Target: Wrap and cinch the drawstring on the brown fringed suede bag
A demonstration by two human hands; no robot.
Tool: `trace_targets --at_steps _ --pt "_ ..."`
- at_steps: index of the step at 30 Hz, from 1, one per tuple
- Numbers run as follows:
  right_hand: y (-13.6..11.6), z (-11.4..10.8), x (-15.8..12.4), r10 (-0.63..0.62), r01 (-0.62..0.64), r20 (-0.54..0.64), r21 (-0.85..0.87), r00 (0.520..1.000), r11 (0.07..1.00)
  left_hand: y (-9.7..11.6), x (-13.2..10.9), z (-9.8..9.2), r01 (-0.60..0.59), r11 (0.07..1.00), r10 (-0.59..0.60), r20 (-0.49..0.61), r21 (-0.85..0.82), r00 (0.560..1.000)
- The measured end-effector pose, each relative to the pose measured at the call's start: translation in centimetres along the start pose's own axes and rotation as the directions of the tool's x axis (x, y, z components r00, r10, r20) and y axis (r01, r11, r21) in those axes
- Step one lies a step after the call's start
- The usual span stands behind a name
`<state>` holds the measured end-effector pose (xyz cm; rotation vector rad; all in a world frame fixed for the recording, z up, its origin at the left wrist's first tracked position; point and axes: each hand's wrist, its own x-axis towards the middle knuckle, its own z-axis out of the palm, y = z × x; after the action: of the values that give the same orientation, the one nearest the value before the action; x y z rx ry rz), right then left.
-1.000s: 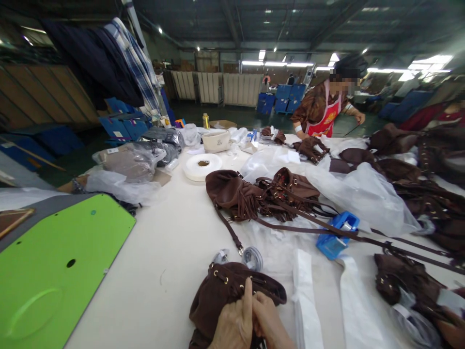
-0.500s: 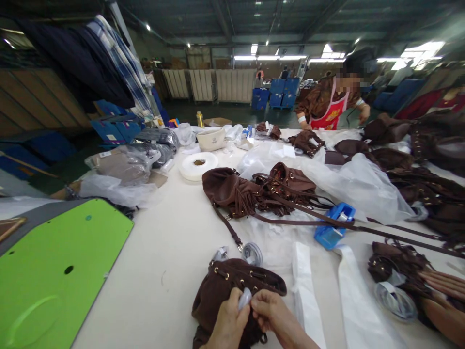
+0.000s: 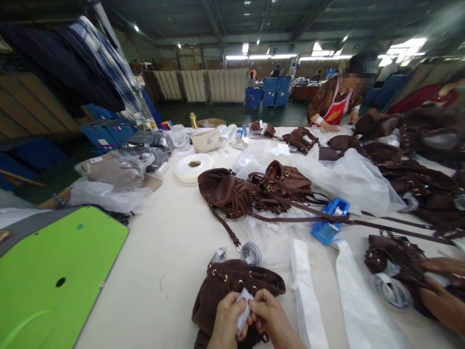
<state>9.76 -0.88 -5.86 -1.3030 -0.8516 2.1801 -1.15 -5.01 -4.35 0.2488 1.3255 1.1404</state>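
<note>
— One piece of film (image 3: pixel 243 315): location?
— Over the near side of the bag (image 3: pixel 209 300), which sits on the table (image 3: pixel 148 281).
— Finger state?
— Left hand (image 3: pixel 227 315): thumb and fingers clamped on the film. Right hand (image 3: pixel 269 312): thumb and fingertips pinched together on its right edge.
— Items around the bag?
— Coil (image 3: pixel 251 254): just behind. White strip (image 3: pixel 304 291): just right. Blue dispenser (image 3: pixel 326 230): behind, right. Roll (image 3: pixel 181 172): behind, left. Green board (image 3: pixel 72 252): left.
</note>
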Motion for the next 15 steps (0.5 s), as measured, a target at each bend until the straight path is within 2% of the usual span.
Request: trace_targets --at_steps 3,5,8,10,11,12,14,15 --pt "0.7 -0.2 0.3 -0.071 0.068 -0.025 -0.079 0.997 0.995 0.5 -0.1 0.2 0.084 0.984 -0.084 0.010 -0.155 0.996" --pt "1.2 0.0 0.5 -0.109 0.106 -0.038 -0.061 0.993 0.992 0.8 -0.1 0.3 0.211 0.933 -0.208 0.041 -0.291 0.977" --pt "2.1 0.6 1.2 -0.105 0.112 -0.056 0.150 0.993 0.982 0.9 0.3 0.3 0.439 0.773 -0.395 0.195 -0.457 0.898" --pt "2.8 0.7 1.6 -0.095 0.107 -0.062 0.234 0.993 0.966 0.6 0.6 0.3 0.519 0.740 -0.401 0.339 -0.427 0.851" --pt "3.0 0.6 1.8 -0.095 0.105 -0.056 0.227 0.994 0.968 0.4 0.7 0.2 0.511 0.779 -0.378 0.379 -0.362 0.845" --pt "3.2 0.4 1.7 -0.094 0.099 -0.034 0.181 0.995 0.978 0.3 0.6 0.2 0.455 0.852 -0.343 0.380 -0.259 0.859" --pt "3.2 -0.6 1.1 -0.082 0.082 0.014 -0.002 0.997 0.997 0.5 -0.1 -0.2 0.238 0.971 -0.227 0.302 0.002 0.926" --pt "3.0 -1.3 0.6 -0.080 0.082 0.020 -0.124 0.997 0.989 0.8 -0.6 -0.5 0.123 0.985 -0.150 0.252 0.118 0.956"
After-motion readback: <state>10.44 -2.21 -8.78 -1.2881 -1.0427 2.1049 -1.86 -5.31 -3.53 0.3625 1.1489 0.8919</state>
